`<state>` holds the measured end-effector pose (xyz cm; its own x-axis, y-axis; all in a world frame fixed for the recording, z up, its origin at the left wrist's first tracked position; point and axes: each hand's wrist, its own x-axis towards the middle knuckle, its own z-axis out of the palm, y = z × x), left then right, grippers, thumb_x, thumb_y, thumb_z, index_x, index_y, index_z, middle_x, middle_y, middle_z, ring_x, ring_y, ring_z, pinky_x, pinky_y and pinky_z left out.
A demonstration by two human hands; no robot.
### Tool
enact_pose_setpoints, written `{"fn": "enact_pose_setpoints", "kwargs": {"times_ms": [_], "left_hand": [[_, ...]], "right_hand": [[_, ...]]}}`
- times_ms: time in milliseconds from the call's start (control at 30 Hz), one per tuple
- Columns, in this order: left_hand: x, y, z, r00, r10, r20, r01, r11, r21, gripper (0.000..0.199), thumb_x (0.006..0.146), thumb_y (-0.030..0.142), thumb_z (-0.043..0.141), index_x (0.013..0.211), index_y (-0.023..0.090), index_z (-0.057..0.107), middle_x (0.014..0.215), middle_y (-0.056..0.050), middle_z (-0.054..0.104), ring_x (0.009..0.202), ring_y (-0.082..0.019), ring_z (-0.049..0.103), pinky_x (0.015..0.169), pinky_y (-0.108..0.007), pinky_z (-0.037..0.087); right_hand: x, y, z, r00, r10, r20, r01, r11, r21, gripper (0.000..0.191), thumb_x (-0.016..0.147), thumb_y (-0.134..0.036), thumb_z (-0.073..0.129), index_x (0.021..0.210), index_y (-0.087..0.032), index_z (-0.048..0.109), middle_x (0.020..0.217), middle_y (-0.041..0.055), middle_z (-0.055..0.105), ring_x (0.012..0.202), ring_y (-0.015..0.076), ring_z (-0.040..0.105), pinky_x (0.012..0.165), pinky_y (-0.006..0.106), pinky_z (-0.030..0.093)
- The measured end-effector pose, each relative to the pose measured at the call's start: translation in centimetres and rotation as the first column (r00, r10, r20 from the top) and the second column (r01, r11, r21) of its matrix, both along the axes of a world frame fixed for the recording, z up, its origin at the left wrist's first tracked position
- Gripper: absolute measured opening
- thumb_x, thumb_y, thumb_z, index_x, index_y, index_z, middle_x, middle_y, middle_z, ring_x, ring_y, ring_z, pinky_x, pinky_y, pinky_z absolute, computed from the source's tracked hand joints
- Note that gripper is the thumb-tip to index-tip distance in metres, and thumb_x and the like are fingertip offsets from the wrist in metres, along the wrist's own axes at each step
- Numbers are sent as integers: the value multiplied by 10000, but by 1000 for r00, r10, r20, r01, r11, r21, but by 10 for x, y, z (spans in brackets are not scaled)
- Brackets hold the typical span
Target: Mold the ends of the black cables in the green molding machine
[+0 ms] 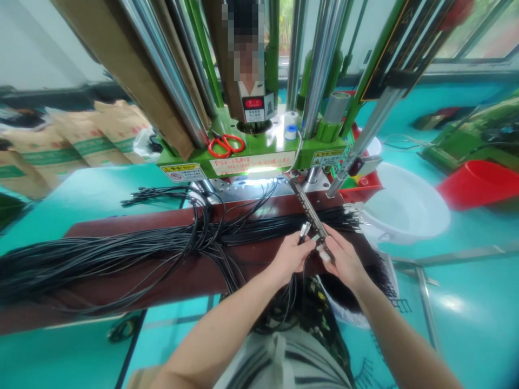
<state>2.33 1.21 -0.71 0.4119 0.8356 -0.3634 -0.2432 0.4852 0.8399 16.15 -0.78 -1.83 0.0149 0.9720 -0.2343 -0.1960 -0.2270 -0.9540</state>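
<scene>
My left hand [295, 253] is closed on several black cables with metal connector ends [304, 231] that stick up from the fingers. Its fingertips meet the near end of a long metal mold bar [308, 209]. Around that same end my right hand [344, 256] is closed. The bar slants away from me, its far end by the press base. A thick bundle of black cables [162, 243] lies across the brown bench [259, 254] just beyond and left of my hands. Silvery connector ends [354, 216] of that bundle lie to the right.
A green press [259, 138] with steel columns stands behind the bench, orange-handled scissors [226, 145] on its ledge. At right are a white tub [409, 202], a red bucket [482, 183] and a red bin [360, 189]. Paper sacks [81, 135] stand at left.
</scene>
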Motion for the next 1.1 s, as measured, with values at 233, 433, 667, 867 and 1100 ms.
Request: {"fn": "enact_pose_setpoints", "kwargs": {"times_ms": [233,433,667,867,1100], "left_hand": [[-3,3,3,1000,9,3,-9,998,-57,311,623,351,669,631,182,408,375,108,307,307,-12,194,301,-144,119],[-3,3,3,1000,9,6,-9,999,-51,298,625,337,666,624,182,411,356,111,303,295,-13,195,298,-145,122],[-5,-1,-3,999,52,-6,-52,998,-21,337,617,346,680,621,189,382,362,114,305,288,-14,204,295,-146,132],[-8,3,-3,969,247,-28,-240,959,149,339,737,494,543,697,175,434,443,97,306,342,-21,262,326,-136,202],[-11,5,2,967,254,36,-255,966,35,347,752,524,513,735,219,347,479,110,245,349,-21,170,322,-125,88]], "right_hand": [[5,1,-1,998,51,-48,-52,999,-11,503,810,-398,534,1261,-189,454,467,-71,452,297,24,275,290,157,192],[6,0,0,996,81,-25,-82,997,-12,539,801,-410,534,1279,-182,438,473,-65,464,293,29,279,288,167,195],[-2,-5,12,969,115,218,-116,993,-8,561,786,-431,545,1278,-175,460,563,-21,523,360,42,361,304,170,263],[-3,-3,8,996,17,93,-13,999,-42,505,779,-416,560,1231,-200,502,554,-36,506,327,28,312,286,164,210],[2,2,2,998,-24,-63,20,998,-67,495,772,-387,578,1226,-213,483,516,-53,497,296,18,274,283,152,167]]}}
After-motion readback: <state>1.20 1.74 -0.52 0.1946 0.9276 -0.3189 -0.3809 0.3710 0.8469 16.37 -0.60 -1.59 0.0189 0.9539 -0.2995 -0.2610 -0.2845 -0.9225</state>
